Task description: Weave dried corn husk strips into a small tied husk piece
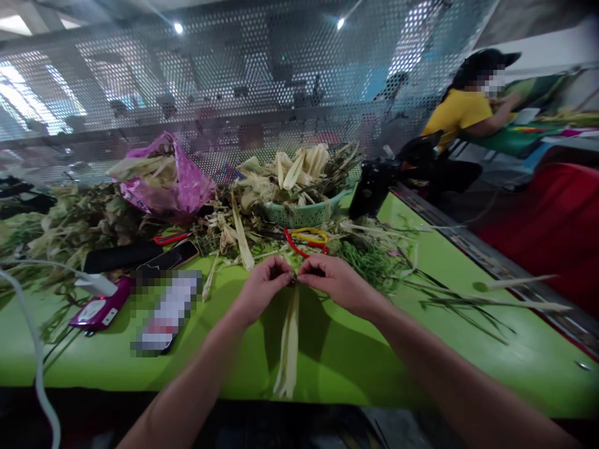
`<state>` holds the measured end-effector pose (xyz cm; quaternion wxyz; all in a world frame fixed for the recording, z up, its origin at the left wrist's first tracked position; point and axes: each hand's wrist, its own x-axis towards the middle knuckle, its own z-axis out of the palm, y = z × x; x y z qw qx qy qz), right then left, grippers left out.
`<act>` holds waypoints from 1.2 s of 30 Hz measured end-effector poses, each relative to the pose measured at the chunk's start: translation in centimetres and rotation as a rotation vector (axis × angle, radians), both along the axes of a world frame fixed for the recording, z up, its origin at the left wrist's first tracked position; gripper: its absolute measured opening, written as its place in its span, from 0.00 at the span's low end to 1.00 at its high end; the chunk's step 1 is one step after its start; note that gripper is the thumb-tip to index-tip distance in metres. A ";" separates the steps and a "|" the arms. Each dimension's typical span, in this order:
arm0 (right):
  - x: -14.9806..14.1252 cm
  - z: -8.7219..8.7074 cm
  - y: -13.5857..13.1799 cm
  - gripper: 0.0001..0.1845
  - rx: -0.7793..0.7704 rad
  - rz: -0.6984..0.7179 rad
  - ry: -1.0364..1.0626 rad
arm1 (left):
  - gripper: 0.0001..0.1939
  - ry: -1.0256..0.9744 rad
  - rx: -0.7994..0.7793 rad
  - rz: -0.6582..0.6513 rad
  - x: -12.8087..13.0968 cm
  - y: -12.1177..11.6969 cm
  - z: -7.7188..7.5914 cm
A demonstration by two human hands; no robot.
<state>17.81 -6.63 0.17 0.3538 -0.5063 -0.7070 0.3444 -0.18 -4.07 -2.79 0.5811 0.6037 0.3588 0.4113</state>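
A long pale strip of corn husk (290,340) hangs down in front of me over the green table, its lower end near the front edge. My left hand (264,285) pinches its top with thumb and forefinger. From the other side, my right hand (339,284) pinches at the same spot, fingertips almost touching the left ones. A small dark bit shows between the fingertips; I cannot tell what it is. Just beyond my hands lie scissors with red and yellow handles (309,236). Another dry husk (241,237) lies behind my left hand.
A green basket (299,215) of husks and a pink plastic bag (194,181) stand at the back. Left are phones (171,257), a purple power strip (105,305) and a white cable (35,349). Stalks (505,304) lie right. A person in yellow (461,115) sits beyond.
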 end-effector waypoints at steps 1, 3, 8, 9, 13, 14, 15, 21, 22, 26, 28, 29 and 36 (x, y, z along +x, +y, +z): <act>0.0 0.0 0.0 0.05 0.005 0.008 -0.010 | 0.07 0.007 -0.005 0.008 0.0 0.0 0.1; 0.0 0.0 -0.1 0.04 0.019 0.024 -0.016 | 0.07 0.017 -0.018 0.021 0.0 0.0 0.2; 0.3 -0.2 0.1 0.04 0.024 0.022 0.023 | 0.07 0.028 -0.032 0.048 0.1 -0.1 0.2; 0.2 -0.3 0.1 0.04 0.022 0.011 0.037 | 0.07 0.031 -0.029 0.053 0.1 -0.1 0.2; -0.1 -0.6 0.2 0.05 0.020 -0.008 0.065 | 0.06 0.065 0.013 0.074 0.2 -0.2 0.1; -0.2 -0.7 0.2 0.05 0.017 -0.013 0.054 | 0.06 0.081 0.031 0.084 0.2 -0.2 0.1; -0.3 -0.8 0.1 0.05 0.016 -0.022 0.032 | 0.05 0.099 0.051 0.095 0.2 -0.2 0.2; -0.4 -1.3 0.0 0.04 0.081 -0.093 -0.126 | 0.07 0.195 0.230 0.151 0.5 -0.2 0.2; -0.5 -1.4 0.1 0.05 0.082 -0.092 -0.124 | 0.09 0.211 0.272 0.155 0.6 -0.3 0.2; -0.5 -1.8 0.2 0.04 0.053 -0.070 -0.061 | 0.14 0.324 0.452 0.212 0.8 -0.5 -0.3; -0.5 -1.7 0.3 0.04 0.038 -0.060 -0.025 | 0.12 0.379 0.524 0.251 0.8 -0.7 -0.3; -0.5 -1.6 0.3 0.04 0.033 -0.056 -0.009 | 0.11 0.389 0.545 0.260 0.8 -0.8 -0.3; -0.3 -0.9 0.3 0.10 0.015 -0.010 0.172 | 0.10 0.284 0.601 0.264 0.8 -0.9 0.1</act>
